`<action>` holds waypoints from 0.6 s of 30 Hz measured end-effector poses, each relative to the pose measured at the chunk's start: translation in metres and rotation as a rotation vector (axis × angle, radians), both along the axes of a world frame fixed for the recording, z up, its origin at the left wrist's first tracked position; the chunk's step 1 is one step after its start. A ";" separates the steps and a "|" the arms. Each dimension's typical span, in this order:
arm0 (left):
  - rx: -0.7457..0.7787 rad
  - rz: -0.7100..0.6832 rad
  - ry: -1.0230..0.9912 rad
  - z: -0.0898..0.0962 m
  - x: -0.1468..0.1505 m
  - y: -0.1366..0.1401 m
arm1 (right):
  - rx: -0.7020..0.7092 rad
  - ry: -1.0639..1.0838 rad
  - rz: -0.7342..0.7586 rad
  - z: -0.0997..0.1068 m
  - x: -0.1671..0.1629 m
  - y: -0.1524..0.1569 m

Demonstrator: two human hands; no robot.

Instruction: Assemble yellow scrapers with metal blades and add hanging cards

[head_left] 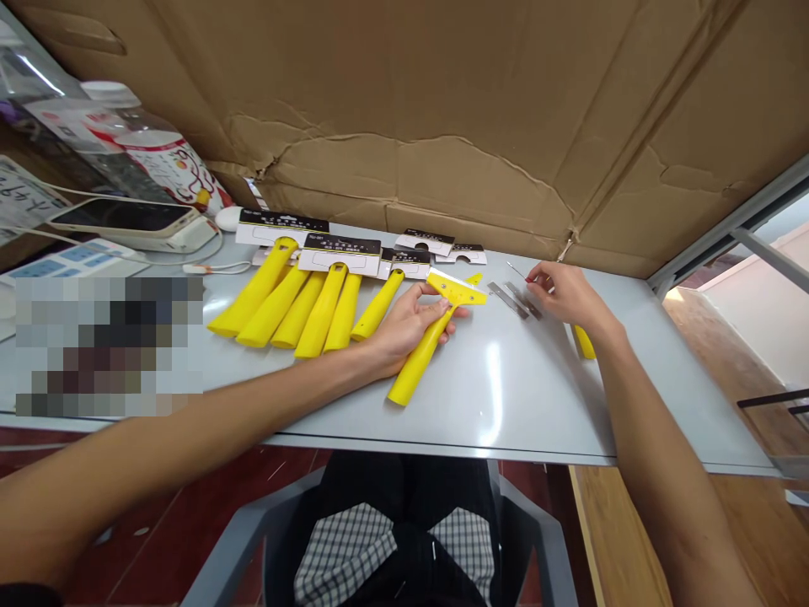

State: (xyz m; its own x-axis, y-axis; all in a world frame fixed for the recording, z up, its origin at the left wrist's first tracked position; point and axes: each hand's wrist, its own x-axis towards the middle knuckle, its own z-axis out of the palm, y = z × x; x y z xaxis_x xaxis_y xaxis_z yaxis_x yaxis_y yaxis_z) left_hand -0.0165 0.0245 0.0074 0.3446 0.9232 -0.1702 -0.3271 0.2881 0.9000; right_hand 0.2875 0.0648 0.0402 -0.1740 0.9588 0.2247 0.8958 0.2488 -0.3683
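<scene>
My left hand (414, 324) is closed around the handle of a yellow scraper (417, 358), whose wide head with two screws points away from me. A pale strip runs along the head's far edge. Between finger and thumb, my right hand (559, 291) pinches what looks like a small screwdriver (517, 270), with a thin metal shaft and a bit of red at the fingers. Just left of that hand, metal blades (507, 300) lie on the table. Another yellow piece (584, 341) is partly hidden behind my right wrist.
Several yellow handles (322, 312) with black-and-white cards (341, 255) lie on the white table (442, 426) to the left. More cards (425, 242) rest at the back against the cardboard (404, 177). A phone (126, 215), power strip (72, 260) and bottles (164, 156) crowd the far left.
</scene>
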 end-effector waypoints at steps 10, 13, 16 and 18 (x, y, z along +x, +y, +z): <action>0.041 0.067 -0.014 -0.009 0.003 0.000 | 0.179 0.070 0.253 0.005 -0.060 -0.032; 0.070 0.068 0.000 -0.014 0.004 0.001 | 0.182 0.053 0.244 -0.001 -0.065 -0.033; 0.099 0.062 0.020 -0.016 0.004 0.001 | 0.193 0.050 0.254 -0.004 -0.068 -0.033; 0.110 0.056 0.027 -0.016 0.005 0.001 | 0.204 0.053 0.254 -0.005 -0.072 -0.034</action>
